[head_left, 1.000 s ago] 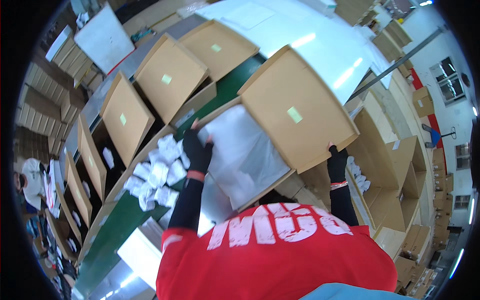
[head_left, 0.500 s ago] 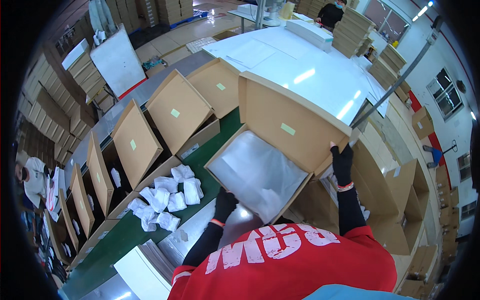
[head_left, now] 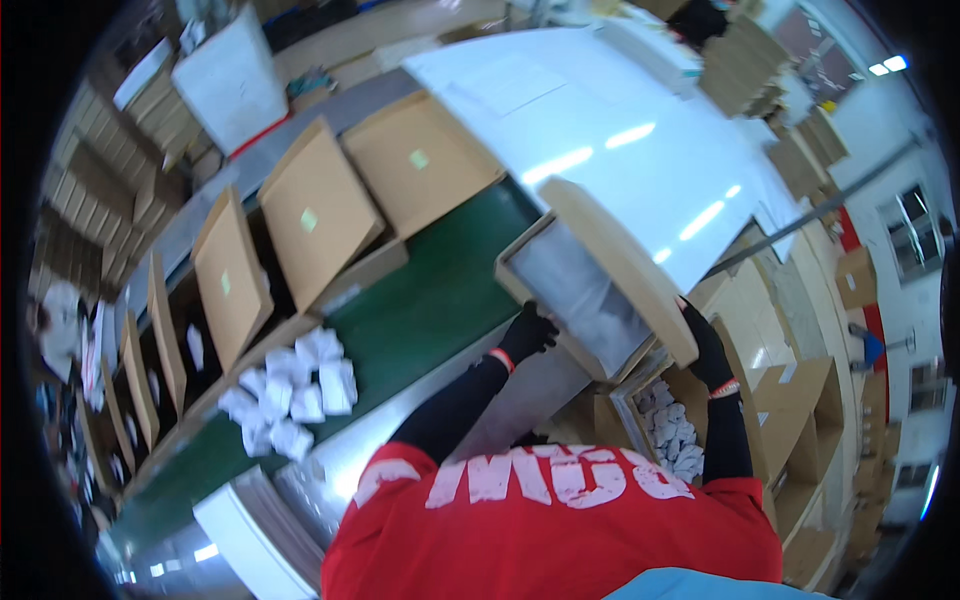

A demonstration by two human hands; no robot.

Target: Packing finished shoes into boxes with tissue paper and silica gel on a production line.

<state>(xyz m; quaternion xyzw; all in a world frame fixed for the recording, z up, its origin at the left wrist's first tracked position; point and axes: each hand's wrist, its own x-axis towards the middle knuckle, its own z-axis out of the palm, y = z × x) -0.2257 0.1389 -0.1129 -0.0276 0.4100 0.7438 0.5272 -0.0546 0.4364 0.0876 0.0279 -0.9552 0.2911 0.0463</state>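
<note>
A brown cardboard box [head_left: 570, 345] with a hinged lid [head_left: 625, 265] sits tilted at the right end of the green belt. Its lid is partly lowered over a sheet of translucent white wrapping [head_left: 578, 285]; whatever lies under the sheet is hidden. My left hand [head_left: 528, 332], in a black glove, has its fingers curled at the near left wall of the box. At the lid's right corner my gloved right hand [head_left: 706, 348] is closed on the cardboard, some fingers hidden behind it. Left of the box, a heap of white wrapped packets [head_left: 295, 390] lies on the belt.
Several open boxes [head_left: 320, 215] with raised lids line the far side of the green belt [head_left: 450, 255]. A glossy white table [head_left: 560, 120] stands beyond. Near my right arm, a carton holds more white packets [head_left: 672, 430]. A metal pole [head_left: 820, 205] slants at the right.
The box has moved to the right, away from the row, and its lid has swung down from wide open to partly closed. Both hands moved right with it. The view has shifted.
</note>
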